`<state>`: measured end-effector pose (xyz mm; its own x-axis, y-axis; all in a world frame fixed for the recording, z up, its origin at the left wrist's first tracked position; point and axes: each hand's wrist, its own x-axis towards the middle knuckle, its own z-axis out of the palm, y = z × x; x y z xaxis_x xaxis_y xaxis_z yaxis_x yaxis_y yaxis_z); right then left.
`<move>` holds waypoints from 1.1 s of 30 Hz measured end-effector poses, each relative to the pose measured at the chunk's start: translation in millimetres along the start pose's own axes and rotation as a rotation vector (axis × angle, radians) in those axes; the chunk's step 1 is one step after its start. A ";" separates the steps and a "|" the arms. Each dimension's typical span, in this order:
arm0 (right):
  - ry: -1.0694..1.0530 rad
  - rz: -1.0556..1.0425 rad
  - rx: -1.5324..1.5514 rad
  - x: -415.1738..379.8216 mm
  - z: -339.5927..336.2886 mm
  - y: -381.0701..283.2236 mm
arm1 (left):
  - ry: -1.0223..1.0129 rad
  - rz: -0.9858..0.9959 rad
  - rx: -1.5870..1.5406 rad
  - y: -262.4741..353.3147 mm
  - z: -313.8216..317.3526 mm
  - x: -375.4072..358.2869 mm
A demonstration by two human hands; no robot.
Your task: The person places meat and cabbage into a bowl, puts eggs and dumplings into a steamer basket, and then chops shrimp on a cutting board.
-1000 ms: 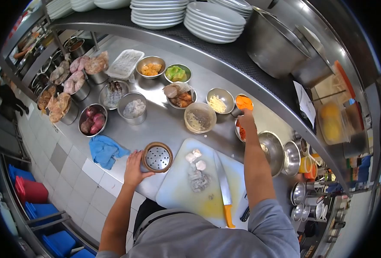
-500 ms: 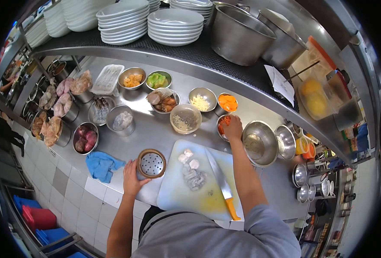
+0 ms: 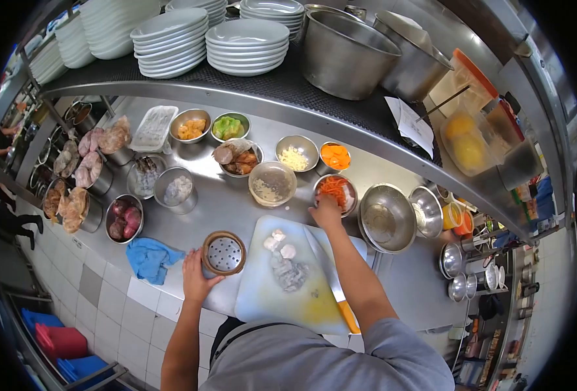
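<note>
A round brown-rimmed pot with a perforated metal insert (image 3: 224, 253) stands on the stainless steel bench (image 3: 249, 225), left of the white cutting board (image 3: 272, 313); the left hand (image 3: 198, 277), thumb spread from fingers, touches its side. The right hand (image 3: 327, 212) is at the near rim of the steel bowl of shredded orange food (image 3: 335, 190), its grip unclear.

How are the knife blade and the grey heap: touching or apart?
Apart. The head view shows a strip of bare cutting board between the knife blade and the grey heap.
</note>
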<state>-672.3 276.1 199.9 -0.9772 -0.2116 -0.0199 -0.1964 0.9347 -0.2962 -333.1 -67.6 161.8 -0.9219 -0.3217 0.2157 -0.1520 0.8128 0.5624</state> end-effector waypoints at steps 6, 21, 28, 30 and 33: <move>-0.065 -0.151 0.408 41.3 -12.2 0.6 | 0.014 0.000 0.015 -1.4 1.7 -1.5; 0.131 -0.174 0.315 67.2 -58.2 59.9 | 0.008 -0.016 -0.007 1.5 -1.0 0.1; 0.325 -0.147 0.165 93.5 -84.1 78.0 | 0.021 0.013 0.000 1.9 0.4 0.5; 0.316 -0.164 0.139 102.5 -85.9 71.9 | 0.008 -0.017 0.005 2.2 -0.1 0.4; 0.236 -0.190 0.026 108.7 -86.6 52.2 | -0.010 -0.030 0.001 3.6 -3.8 -0.3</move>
<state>-795.8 326.6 265.0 -0.9156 -0.3068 0.2598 -0.3782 0.8765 -0.2978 -332.0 -66.4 166.8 -0.9205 -0.3409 0.1908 -0.1798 0.8033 0.5678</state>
